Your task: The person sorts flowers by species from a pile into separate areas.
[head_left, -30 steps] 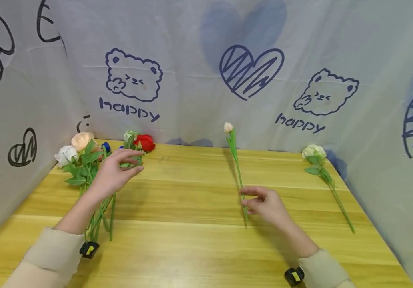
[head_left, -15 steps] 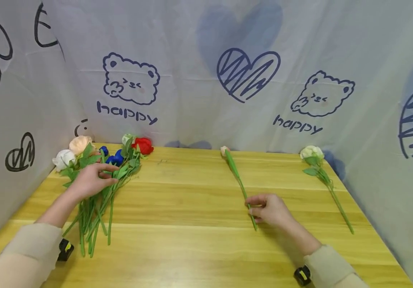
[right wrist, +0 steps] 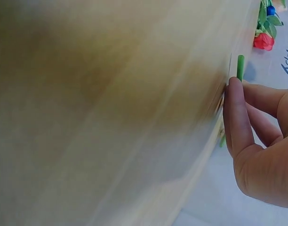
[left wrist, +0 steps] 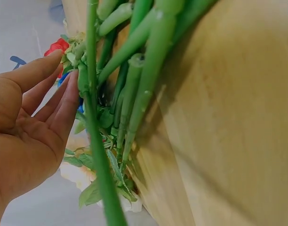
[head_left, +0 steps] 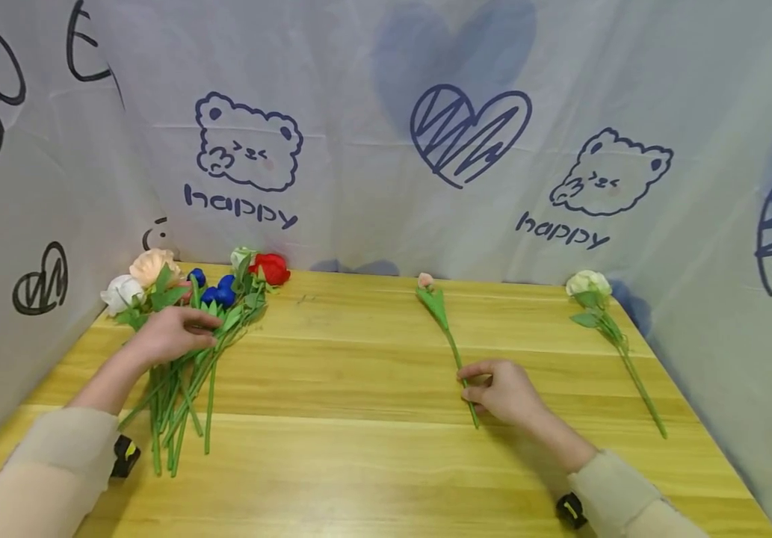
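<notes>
In the head view my right hand point(head_left: 503, 392) pinches the lower stem of a pale pink tulip point(head_left: 449, 336), whose bud points to the back wall. The right wrist view shows the cut end of the stem point(right wrist: 240, 68) sticking out past the fingertips. My left hand point(head_left: 177, 335) is over a bunch of flowers point(head_left: 180, 411) at the left, fingers extended and slightly bent. In the left wrist view, the fingertips of my left hand point(left wrist: 40, 108) are right at a green stem point(left wrist: 94, 122). The bunch has a white bloom point(head_left: 122, 295), a peach bloom point(head_left: 153, 267), blue buds point(head_left: 220, 291) and a red rose point(head_left: 270, 269).
A single white rose point(head_left: 587, 284) lies at the right side of the wooden table point(head_left: 359, 463), its stem slanting toward the front right. A printed white cloth point(head_left: 359, 202) stands behind the table and along both sides.
My left hand has moved left and down onto the bunch. The tulip in my right hand has come down, its bud lower in view, and that hand has shifted slightly toward the front right.
</notes>
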A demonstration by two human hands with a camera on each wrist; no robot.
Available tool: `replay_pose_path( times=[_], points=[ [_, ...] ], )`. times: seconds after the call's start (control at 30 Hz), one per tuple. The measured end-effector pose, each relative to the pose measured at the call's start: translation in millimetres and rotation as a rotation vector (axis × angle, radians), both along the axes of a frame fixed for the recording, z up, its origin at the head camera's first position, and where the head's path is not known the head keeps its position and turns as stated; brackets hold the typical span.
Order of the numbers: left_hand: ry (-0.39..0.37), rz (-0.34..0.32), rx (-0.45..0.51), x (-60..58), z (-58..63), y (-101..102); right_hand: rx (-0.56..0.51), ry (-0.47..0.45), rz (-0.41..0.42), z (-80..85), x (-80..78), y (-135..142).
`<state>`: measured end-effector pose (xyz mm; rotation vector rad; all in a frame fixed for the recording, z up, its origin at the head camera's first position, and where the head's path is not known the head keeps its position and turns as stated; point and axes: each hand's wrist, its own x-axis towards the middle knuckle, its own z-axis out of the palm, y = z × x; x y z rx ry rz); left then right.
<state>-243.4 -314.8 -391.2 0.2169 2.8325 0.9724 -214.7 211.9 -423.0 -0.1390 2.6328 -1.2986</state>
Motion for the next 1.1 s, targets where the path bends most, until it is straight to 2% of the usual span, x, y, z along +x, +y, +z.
replay_pose_path(
  times=[0.37, 0.6, 0.83, 1.1],
  points=[
    [-0.035, 0.043, 0.013, -8.5, -7.6, 2.7, 0.019, 0.021, 0.049, -2.8, -4.8, 0.9],
    [-0.078, 0.094, 0.014, -8.5, -10.2, 4.1, 0.019, 0.019, 0.068, -4.8, -7.3, -0.1],
    [-0.073, 0.096, 0.048, -7.9, -9.8, 2.8, 0.012, 0.016, 0.065, -4.8, -7.6, -0.7],
    [-0.050, 0.120, 0.018, -8.3, -10.8, 2.4, 0.006, 0.007, 0.068, -5.2, -7.3, -0.5]
  ],
)
